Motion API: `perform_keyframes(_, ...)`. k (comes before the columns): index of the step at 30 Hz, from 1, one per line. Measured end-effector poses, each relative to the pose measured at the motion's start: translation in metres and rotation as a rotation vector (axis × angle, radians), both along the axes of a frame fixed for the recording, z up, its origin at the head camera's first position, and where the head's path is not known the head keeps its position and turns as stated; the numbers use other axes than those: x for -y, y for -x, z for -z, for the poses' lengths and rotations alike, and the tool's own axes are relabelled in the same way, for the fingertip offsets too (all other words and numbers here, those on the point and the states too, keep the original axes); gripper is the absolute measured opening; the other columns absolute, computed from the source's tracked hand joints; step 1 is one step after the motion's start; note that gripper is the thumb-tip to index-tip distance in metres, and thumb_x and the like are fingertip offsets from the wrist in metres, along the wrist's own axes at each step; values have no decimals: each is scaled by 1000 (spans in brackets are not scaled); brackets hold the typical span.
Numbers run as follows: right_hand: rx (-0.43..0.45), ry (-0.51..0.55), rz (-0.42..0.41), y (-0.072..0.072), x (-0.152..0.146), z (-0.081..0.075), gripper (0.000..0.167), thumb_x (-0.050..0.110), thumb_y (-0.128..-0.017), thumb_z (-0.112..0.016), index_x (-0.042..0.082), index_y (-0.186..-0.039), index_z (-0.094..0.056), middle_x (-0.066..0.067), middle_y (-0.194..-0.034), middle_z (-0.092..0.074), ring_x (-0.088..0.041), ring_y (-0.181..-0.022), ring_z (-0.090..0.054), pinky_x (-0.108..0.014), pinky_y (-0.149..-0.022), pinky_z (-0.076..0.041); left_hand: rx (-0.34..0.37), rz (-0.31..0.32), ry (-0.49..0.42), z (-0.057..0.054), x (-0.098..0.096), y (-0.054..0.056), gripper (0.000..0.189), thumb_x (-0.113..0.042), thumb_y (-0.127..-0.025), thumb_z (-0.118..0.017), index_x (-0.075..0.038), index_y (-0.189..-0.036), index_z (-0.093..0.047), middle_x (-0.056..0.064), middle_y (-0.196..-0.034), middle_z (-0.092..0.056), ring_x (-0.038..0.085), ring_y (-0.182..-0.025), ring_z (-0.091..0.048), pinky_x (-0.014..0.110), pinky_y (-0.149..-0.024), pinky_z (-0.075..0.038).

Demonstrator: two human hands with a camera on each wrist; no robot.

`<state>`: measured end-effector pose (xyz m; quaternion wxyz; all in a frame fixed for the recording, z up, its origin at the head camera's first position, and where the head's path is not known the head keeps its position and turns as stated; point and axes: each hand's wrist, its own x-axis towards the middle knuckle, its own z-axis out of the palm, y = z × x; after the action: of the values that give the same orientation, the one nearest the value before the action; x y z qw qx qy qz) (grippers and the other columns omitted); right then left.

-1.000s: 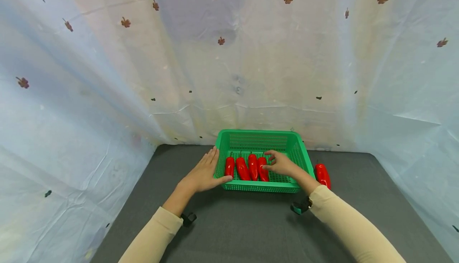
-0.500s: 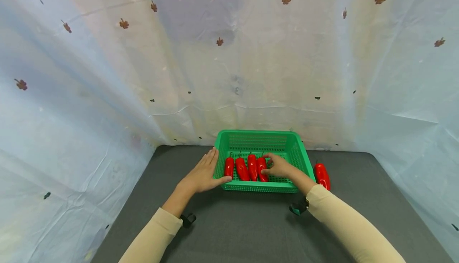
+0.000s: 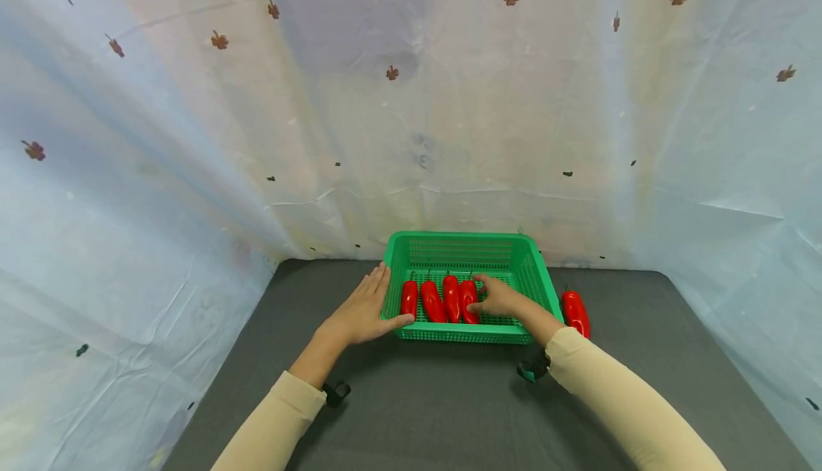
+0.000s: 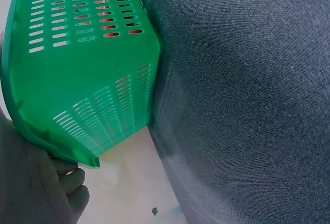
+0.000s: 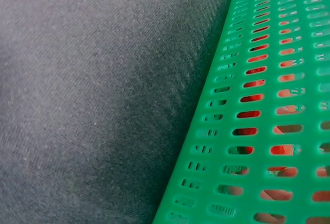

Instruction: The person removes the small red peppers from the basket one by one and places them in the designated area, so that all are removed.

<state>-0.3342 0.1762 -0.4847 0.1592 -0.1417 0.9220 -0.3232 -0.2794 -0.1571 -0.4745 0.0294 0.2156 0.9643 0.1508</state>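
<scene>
Several glossy red peppers stand in a row inside a green plastic basket. My left hand lies with straight fingers along the basket's left rim, its thumb reaching over the front left corner. In the left wrist view, the left fingers show just past the basket's rim. My right hand reaches into the basket and holds the rightmost red pepper of the row between thumb and curled fingers. The basket wall mostly hides that hand in the right wrist view, with skin and red showing through its slots.
One more red pepper lies on the dark grey table just right of the basket. A pale plastic sheet with brown leaf prints hangs behind and at both sides of the table.
My right hand has moved slightly left and closed its thumb and fingers in on the rightmost pepper. The left hand, the basket and the peppers have stayed in place.
</scene>
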Motion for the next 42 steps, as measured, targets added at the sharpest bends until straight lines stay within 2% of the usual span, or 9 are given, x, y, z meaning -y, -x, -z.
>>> perform_keyframes(13, -10, -4, -7, 3, -2, 4, 81, 22, -98, -82, -6, -161, -38, -32, -149, -52, -49, -134, -54, -59, -100, -56, 15, -4, 3, -2, -1, 0, 122, -87, -96, -46, -3, -172, -2, 14, -181, 6, 28, -167, 1, 49, -135, -8)
perform_keyframes(24, -36, 40, -16, 1, -1, 0, 76, 13, -98, -81, -6, -157, -38, -26, -125, -66, -38, -108, -69, -49, -84, -61, 19, -5, 1, -2, 0, 0, 122, -88, -96, -45, -3, -172, -2, 14, -181, 5, 29, -167, 1, 50, -135, -8)
perform_keyframes(30, -59, 34, 4, -1, 0, -1, 72, 9, -98, -80, -1, -157, -41, -24, -121, -66, -34, -101, -69, -46, -78, -61, 25, -4, 5, -3, -1, -1, 121, -87, -96, -45, -3, -172, -1, 14, -180, 6, 28, -167, 1, 49, -135, -7)
perform_keyframes(38, -103, 43, -10, 0, -1, -1, 68, 6, -97, -80, 3, -155, -46, -21, -119, -66, -28, -94, -68, -40, -71, -59, 24, -9, 6, -3, -1, -1, 122, -87, -96, -45, -4, -172, -1, 14, -181, 6, 28, -167, 2, 49, -135, -7)
perform_keyframes(42, -100, 58, -3, 0, -2, -2, 68, 7, -98, -80, 4, -157, -45, -21, -120, -65, -25, -85, -67, -37, -67, -57, 19, -7, 6, -1, -1, 0, 122, -88, -95, -45, -4, -172, -1, 14, -181, 6, 28, -167, 1, 49, -135, -8)
